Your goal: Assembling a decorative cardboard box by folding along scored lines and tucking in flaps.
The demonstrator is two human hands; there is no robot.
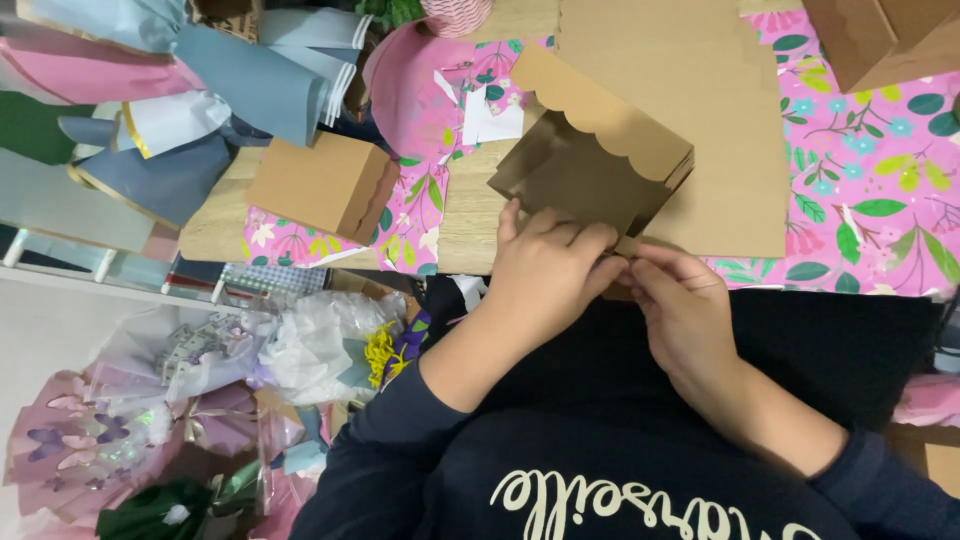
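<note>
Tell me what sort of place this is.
Probably a gift-wrapping or florist craft table: rolled sheets of blue and pink wrapping paper, brown scallop-edged cardboard box, wrapped bouquets beside it.

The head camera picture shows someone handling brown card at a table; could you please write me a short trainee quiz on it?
1. True or false: both hands, left hand and right hand, pinch the brown scalloped card piece at its near edge.
2. Which thing lies left of that piece on the table? A) a folded brown card box B) a pair of scissors C) a glass jar
3. What covers the table at the right?

Key
1. True.
2. A.
3. A pink floral sheet, partly under a flat brown card sheet.
</note>
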